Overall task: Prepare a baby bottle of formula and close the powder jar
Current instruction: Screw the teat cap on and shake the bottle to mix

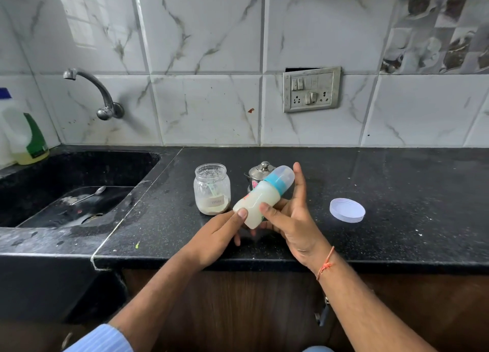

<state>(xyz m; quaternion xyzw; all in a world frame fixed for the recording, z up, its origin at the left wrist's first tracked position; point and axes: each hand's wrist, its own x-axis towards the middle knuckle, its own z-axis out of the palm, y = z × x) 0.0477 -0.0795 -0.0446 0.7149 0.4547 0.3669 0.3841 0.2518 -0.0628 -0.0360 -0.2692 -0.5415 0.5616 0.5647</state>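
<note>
Two jobs make up this task, and by the look of things I am most of the way through the first. I hold the bottle tilted above the counter, its base toward me and its capped top pointing up and away to the right. My left hand grips the base end, thumb pressed on the near side and the other fingers curled underneath. My right hand cradles the middle, thumb across the front, with the longer fingers stretched up behind the blue collar. It is full of pale, milky liquid, and the collar and clear cap are on, so I judge that powder and water are already in and I am mixing or checking it.

What remains is the jar. It stands open on the counter just beyond my left hand, with a low layer of powder at the bottom and what looks like a scoop inside. Its white lid lies flat well off to the right, apart from everything. A small steel pot with a knobbed cover sits behind the bottle.

So I still have to set the bottle down upright, fetch the lid and fasten it on the jar. Whether the scoop should come out first I cannot tell.
</note>
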